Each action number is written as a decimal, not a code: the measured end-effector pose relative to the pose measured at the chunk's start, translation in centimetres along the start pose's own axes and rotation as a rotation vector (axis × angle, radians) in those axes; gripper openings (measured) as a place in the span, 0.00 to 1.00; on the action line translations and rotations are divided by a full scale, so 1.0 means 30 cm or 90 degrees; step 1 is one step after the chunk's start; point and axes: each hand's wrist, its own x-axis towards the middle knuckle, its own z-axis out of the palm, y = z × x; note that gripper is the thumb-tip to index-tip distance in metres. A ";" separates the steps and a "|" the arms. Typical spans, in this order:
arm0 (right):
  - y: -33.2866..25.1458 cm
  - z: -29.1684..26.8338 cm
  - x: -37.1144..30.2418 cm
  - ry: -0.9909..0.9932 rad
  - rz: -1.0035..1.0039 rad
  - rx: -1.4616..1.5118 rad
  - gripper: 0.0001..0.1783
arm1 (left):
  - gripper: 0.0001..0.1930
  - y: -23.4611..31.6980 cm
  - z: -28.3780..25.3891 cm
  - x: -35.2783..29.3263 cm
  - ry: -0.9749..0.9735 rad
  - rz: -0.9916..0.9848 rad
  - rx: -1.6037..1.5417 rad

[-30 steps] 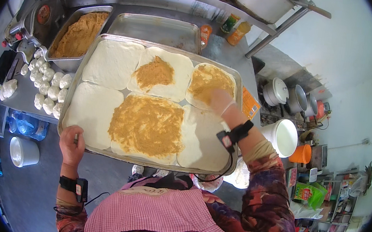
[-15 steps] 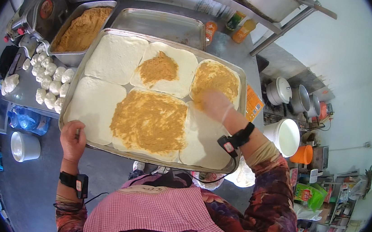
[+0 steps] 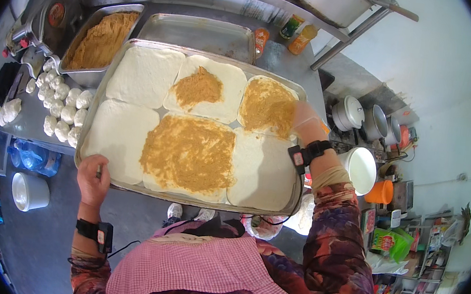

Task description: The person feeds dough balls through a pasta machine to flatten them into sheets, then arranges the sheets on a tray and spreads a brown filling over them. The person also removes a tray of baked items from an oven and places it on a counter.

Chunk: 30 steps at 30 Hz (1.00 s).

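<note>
A large metal baking tray holds several flat sheets of pale dough in two rows. Brown paste covers most of the near middle sheet. On the far middle sheet the paste lies in a heap. My right hand, smeared by motion, is at the right edge of the far right sheet, beside its spread paste; its fingers do not show clearly. With curled fingers, my left hand grips the tray's near left corner.
A deep metal pan of brown paste stands at the back left, above rows of dough balls. Behind the tray lies another metal tray, with bottles to its right. Pots and a white bucket stand at the right.
My right hand has moved right across the far right sheet to its outer edge, and the paste there has shifted. My left hand stays at the tray's corner.
</note>
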 end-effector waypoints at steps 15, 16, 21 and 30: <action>-0.031 0.058 0.027 0.021 -0.145 0.014 0.09 | 0.09 -0.011 0.004 0.000 -0.001 0.010 -0.044; -0.007 0.065 -0.003 -0.001 -0.012 -0.027 0.09 | 0.09 -0.010 0.002 -0.002 0.001 0.005 -0.032; 0.016 0.071 -0.125 -0.018 -0.062 0.034 0.09 | 0.08 -0.005 -0.001 -0.002 -0.005 -0.023 -0.039; -0.145 0.116 -0.048 0.078 -0.195 0.125 0.10 | 0.08 0.006 -0.010 0.013 -0.007 -0.008 -0.032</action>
